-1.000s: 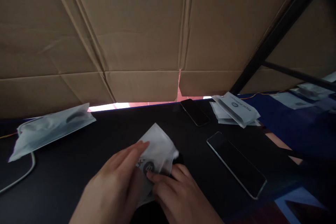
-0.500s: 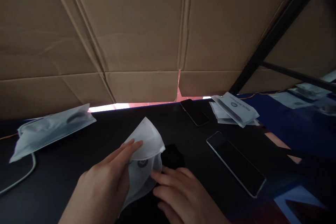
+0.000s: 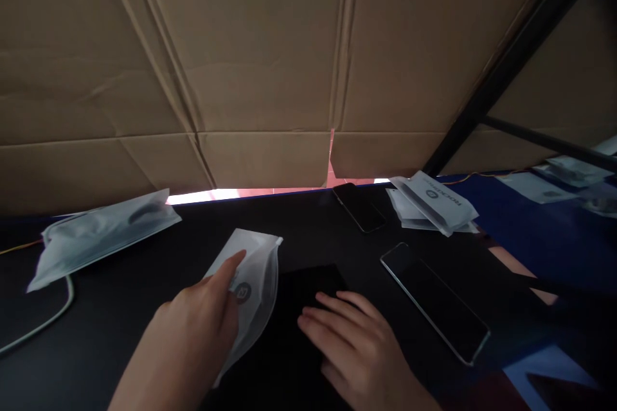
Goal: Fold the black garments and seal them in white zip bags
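Note:
A frosted white zip bag (image 3: 258, 279) with a dark round logo lies at the middle front, its slider end at the upper right and its mouth gaping along the right side. My left hand (image 3: 193, 324) grips the bag from the left, its index finger stretched along the top face; the thumb is hidden. My right hand (image 3: 354, 347) rests with fingers stretched out on a flat black item (image 3: 294, 314), perhaps cloth, beside the bag. That item's outline is hard to tell from the dark table.
A smartphone (image 3: 434, 302) lies to the right, with a smaller phone (image 3: 360, 207) behind it. Printed white bags (image 3: 436, 202) are stacked at the back right. Another filled frosted bag (image 3: 106, 234) and a pale cable (image 3: 62, 308) are at left. Cardboard (image 3: 265, 64) walls the back.
The bag's upper flap has come down and the bag has moved left, with its mouth open. My right hand has left the bag's edge and spread over the black item.

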A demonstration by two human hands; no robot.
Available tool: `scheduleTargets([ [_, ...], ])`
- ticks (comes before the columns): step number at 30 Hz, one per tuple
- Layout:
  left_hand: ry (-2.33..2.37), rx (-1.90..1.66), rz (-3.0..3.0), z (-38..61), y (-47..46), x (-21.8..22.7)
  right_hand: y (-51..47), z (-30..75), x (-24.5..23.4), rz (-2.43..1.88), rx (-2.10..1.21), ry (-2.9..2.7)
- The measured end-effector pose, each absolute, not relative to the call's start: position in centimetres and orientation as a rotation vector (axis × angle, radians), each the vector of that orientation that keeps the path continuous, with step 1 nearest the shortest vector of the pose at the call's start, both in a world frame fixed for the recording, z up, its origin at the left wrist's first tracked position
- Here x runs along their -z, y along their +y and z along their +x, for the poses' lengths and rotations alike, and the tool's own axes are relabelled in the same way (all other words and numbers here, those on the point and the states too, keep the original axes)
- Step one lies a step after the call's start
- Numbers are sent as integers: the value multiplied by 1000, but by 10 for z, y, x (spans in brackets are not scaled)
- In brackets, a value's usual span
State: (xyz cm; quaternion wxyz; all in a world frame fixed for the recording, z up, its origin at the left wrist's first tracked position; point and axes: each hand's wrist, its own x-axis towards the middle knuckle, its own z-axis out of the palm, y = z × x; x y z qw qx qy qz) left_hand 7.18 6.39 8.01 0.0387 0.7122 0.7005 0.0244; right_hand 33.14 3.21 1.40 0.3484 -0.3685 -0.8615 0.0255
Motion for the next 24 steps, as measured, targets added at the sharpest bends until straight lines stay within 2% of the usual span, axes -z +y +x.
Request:
scheduleTargets([
  [5, 2055, -77, 2194, 77, 64, -73, 30, 327, -20, -1123, -7, -1840],
  [17, 1827, -283, 2131, 81, 63, -77, 46, 299, -37, -740, 29, -2587],
  [24, 1666, -349, 2231, 81, 59, -67, 56, 282, -37, -700, -157, -2684],
])
